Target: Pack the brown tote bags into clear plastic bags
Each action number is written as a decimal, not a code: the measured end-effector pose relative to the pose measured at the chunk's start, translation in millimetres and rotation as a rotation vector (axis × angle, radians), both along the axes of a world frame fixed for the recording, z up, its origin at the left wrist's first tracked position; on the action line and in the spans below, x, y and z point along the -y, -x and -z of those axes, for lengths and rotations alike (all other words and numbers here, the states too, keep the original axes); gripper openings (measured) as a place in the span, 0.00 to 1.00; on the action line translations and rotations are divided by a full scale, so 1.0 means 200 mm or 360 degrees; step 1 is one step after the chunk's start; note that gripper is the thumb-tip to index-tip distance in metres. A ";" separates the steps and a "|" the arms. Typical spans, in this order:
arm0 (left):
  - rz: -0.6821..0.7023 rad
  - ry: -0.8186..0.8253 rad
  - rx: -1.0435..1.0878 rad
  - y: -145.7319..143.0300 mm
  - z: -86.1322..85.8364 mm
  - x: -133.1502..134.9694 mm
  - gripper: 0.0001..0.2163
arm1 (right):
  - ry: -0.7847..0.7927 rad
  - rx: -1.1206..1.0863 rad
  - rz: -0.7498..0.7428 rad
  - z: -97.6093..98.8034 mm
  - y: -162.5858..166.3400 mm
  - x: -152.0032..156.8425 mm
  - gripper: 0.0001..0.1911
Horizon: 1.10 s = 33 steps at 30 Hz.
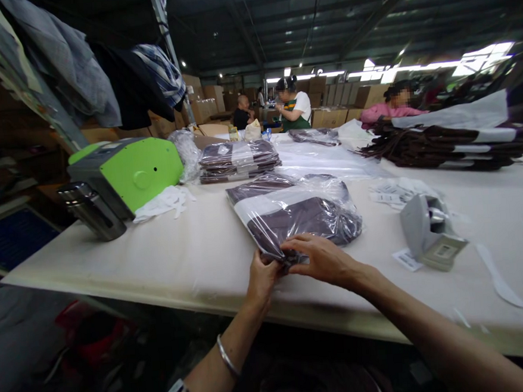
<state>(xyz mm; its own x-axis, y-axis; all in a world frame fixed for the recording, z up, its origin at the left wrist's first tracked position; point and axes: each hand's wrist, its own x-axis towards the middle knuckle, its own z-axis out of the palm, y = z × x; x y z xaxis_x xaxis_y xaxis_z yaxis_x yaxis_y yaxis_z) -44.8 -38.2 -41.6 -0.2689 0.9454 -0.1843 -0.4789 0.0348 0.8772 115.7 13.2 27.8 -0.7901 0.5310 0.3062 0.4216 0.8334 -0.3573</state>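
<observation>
A dark garment in a clear plastic bag (296,214) lies on the white table (193,248) in front of me. My left hand (262,276) pinches the bag's near corner, fingers closed on the plastic. My right hand (322,257) lies over the same near edge, fingers curled and pressing on the bag. A silver bangle (225,357) sits on my left wrist.
A green and grey machine (125,172) with a metal cylinder stands at the left. A stack of bagged garments (238,160) lies behind. A grey handheld device (429,232) and paper labels (393,193) sit to the right. Dark garments (446,144) pile up far right. Other people work at the back.
</observation>
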 end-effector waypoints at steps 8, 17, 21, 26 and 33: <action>0.0200 0.0154 0.0126 0.03 0.00 -0.01 0.24 | -0.0606 0.0301 -0.0107 -0.04 0.11 0.00 0.04; 0.0431 0.0124 0.0334 0.04 -0.03 0.00 0.18 | -0.0729 0.0207 -0.0337 0.03 0.08 -0.06 0.06; 0.0329 0.0205 0.0269 0.02 -0.02 -0.02 0.19 | -0.0423 -0.0039 -0.0228 0.03 0.04 -0.09 0.05; 0.0230 0.0261 0.0227 -0.02 -0.02 -0.07 0.17 | -0.0507 -0.0015 -0.0304 0.01 0.02 -0.10 0.08; 0.0414 0.0226 0.0348 0.03 -0.04 -0.02 0.15 | -0.0720 -0.0180 -0.0226 0.18 -0.01 -0.06 0.12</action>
<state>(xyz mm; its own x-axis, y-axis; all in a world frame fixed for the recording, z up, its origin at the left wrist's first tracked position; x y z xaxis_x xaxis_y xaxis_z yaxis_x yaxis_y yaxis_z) -50.9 -34.1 -33.6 0.0373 0.9377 -0.3455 -0.6137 0.2944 0.7326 118.4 24.7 -7.9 -0.7935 0.2144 0.5695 0.2720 0.9621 0.0168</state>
